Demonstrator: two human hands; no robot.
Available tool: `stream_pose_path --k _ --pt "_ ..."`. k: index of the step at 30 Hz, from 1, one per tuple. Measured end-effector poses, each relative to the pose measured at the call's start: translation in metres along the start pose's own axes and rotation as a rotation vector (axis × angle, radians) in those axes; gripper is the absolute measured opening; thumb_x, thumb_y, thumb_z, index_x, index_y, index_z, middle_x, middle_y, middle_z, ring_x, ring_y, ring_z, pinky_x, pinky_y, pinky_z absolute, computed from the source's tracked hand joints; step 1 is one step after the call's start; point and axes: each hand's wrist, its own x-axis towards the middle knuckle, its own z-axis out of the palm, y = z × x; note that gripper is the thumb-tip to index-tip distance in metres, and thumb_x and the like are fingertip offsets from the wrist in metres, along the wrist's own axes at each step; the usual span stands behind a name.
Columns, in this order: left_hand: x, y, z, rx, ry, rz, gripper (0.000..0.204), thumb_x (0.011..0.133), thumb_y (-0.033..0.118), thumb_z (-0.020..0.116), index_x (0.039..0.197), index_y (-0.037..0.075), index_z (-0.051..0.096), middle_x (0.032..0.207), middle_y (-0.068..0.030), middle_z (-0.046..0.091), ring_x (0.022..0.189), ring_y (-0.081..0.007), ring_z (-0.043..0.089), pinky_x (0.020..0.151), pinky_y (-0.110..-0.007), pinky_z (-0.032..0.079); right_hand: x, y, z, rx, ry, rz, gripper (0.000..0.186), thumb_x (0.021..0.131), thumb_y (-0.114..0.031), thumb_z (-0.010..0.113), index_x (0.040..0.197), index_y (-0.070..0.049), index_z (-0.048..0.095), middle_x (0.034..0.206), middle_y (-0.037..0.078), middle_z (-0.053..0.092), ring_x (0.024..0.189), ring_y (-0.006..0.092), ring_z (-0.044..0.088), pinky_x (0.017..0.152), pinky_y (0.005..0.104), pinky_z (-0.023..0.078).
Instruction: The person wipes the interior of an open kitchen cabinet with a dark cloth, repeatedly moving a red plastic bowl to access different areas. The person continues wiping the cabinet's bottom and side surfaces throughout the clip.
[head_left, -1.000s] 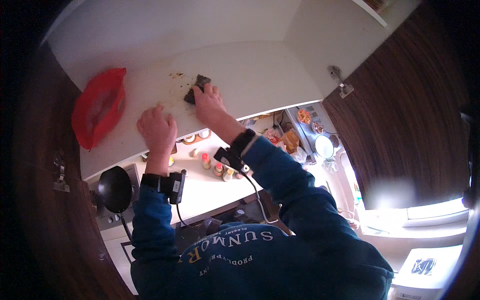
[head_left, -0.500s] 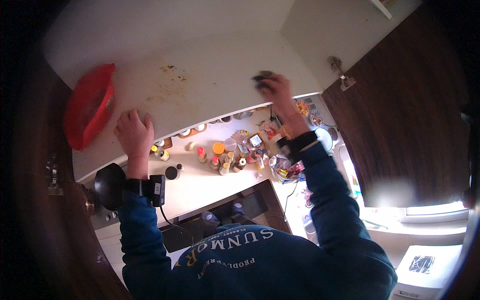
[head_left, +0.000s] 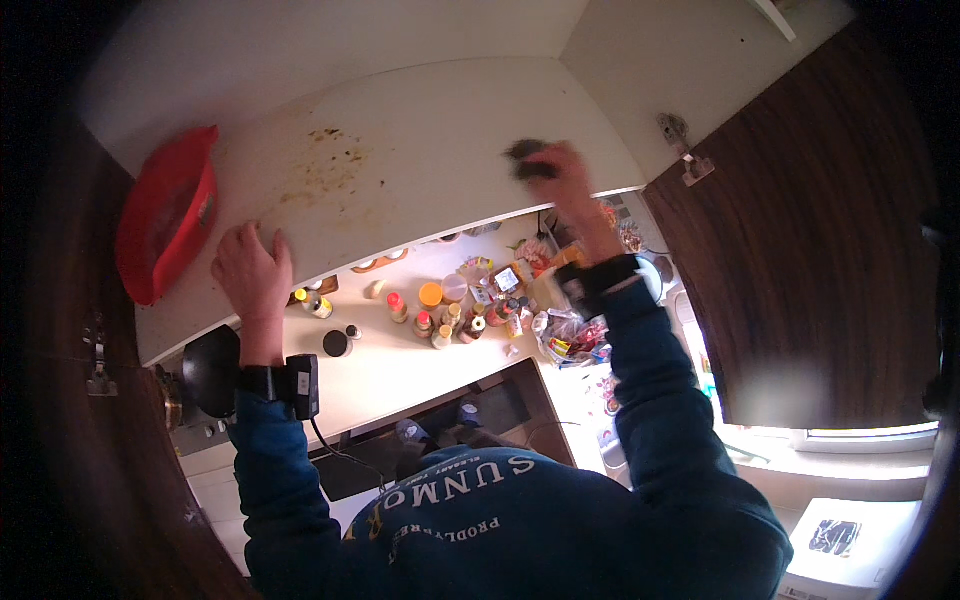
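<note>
In the head view, the white shelf [head_left: 450,120] of a wall cabinet has brown-yellow stains and crumbs [head_left: 335,160] on its middle left. My right hand [head_left: 566,180], blurred, grips a dark scouring pad or cloth [head_left: 524,155] at the shelf's right part, near the front edge. My left hand [head_left: 252,262] lies at the front edge with fingers slightly bent and apart, holding nothing. Left of it sits a red, floppy-looking bowl or bag [head_left: 160,225].
Below the shelf, a counter [head_left: 390,370] holds several bottles, jars and packages. A black pan [head_left: 210,370] is at the lower left. Open dark wood doors [head_left: 800,250] flank the cabinet, with metal hinges. A bright window sill [head_left: 840,455] and a white box [head_left: 850,540] are at the lower right.
My right hand has moved right with the dark pad, away from the stains, which now show fully. My left hand has shifted left along the edge.
</note>
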Motion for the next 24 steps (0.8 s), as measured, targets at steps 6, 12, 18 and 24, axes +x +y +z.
stream_pose_path --k 6,12,18,24 --pt "0.001 -0.001 -0.002 0.031 0.025 0.017 0.034 0.083 0.031 0.061 0.106 0.006 0.058 0.110 -0.0127 0.058 0.108 -0.0301 0.053 0.089 -0.048 0.040 -0.003 -0.012 0.024 0.068 -0.079 -0.348 0.040 0.057 -0.007 0.074 0.097 -0.014 0.070 0.103 0.011 0.058 0.100 0.0292 0.055 0.090 0.0404 0.045" --pt "0.000 -0.006 0.004 -0.005 0.067 0.027 0.034 0.083 0.030 0.061 0.107 0.006 0.058 0.110 -0.0129 0.058 0.109 -0.0298 0.052 0.090 -0.048 0.039 0.014 0.013 -0.021 -0.227 0.011 -0.213 0.026 0.057 -0.006 0.077 0.082 -0.014 0.073 0.097 0.011 0.065 0.079 0.0275 0.065 0.078 0.0375 0.053" --pt "0.000 -0.007 0.002 0.043 0.068 0.037 0.035 0.082 0.029 0.062 0.107 0.005 0.058 0.109 -0.0132 0.058 0.107 -0.0298 0.053 0.089 -0.047 0.040 -0.007 -0.074 0.091 0.031 -0.096 -0.219 0.041 0.062 -0.006 0.070 0.102 -0.017 0.069 0.112 0.011 0.056 0.109 0.0314 0.051 0.098 0.0426 0.039" --pt "-0.001 -0.005 -0.005 0.030 0.010 -0.005 0.034 0.080 0.026 0.063 0.107 0.005 0.058 0.110 -0.0148 0.058 0.109 -0.0310 0.051 0.092 -0.048 0.038 0.000 0.065 -0.056 -0.185 0.020 -0.052 0.032 0.068 -0.004 0.068 0.100 -0.006 0.069 0.104 0.017 0.059 0.099 0.0328 0.058 0.086 0.0377 0.049"
